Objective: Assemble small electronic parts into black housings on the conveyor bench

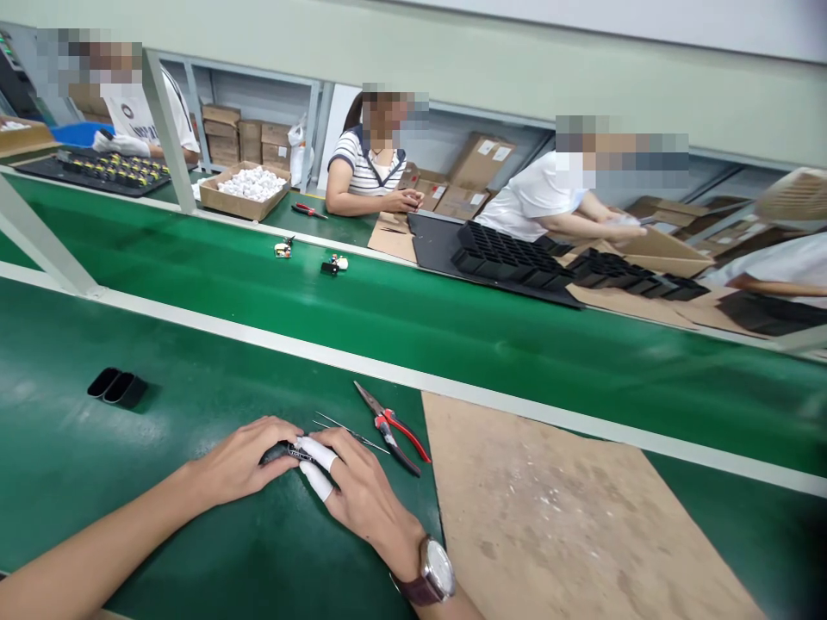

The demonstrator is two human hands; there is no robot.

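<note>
My left hand (249, 456) and my right hand (358, 491) meet on the green bench mat, fingers curled together around a small dark part (284, 450) that is mostly hidden. Two fingers of the right hand wear white finger cots, and a watch (436, 573) sits on that wrist. Red-handled pliers (395, 429) and thin metal tweezers (349, 430) lie just beyond the hands. Two black shell pieces (117, 387) rest to the left.
A brown board (568, 517) lies at my right. A green conveyor belt (452, 323) runs across, carrying two small parts (310, 257). Across it, several people work with black trays (517, 254), cardboard boxes and a box of white pieces (249, 185).
</note>
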